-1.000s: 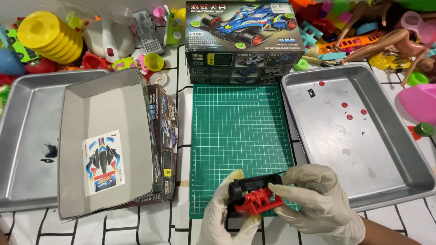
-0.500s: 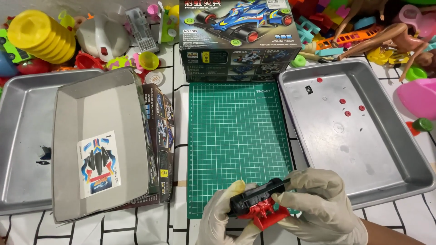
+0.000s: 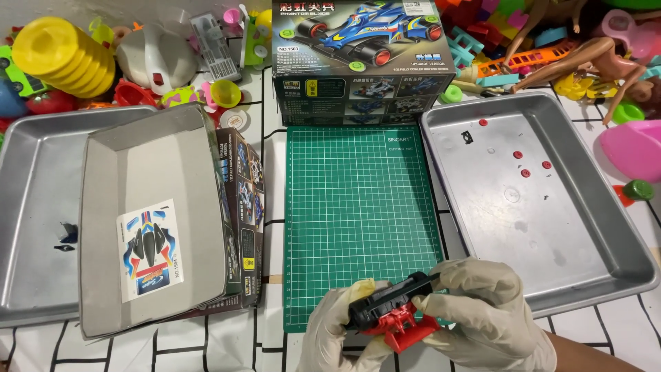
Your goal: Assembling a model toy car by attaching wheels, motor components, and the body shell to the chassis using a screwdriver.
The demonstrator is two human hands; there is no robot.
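Both my gloved hands hold a small toy car chassis (image 3: pixel 387 307), black with a red end piece (image 3: pixel 401 329), low over the near edge of the green cutting mat (image 3: pixel 358 207). My left hand (image 3: pixel 337 334) cups it from below and the left. My right hand (image 3: pixel 485 317) grips its right end from above. The chassis is tilted, red part toward me.
An open grey box lid (image 3: pixel 148 179) with a sticker sheet (image 3: pixel 150 249) lies in the left metal tray (image 3: pixel 31 172). The right metal tray (image 3: pixel 599 227) holds small red parts (image 3: pixel 527 165). A kit box (image 3: pixel 361 58) stands behind the mat among colourful toys (image 3: pixel 65 55).
My hands and the chassis have drifted toward me and slightly down in view. The chassis has tipped, so its red piece now points toward me.
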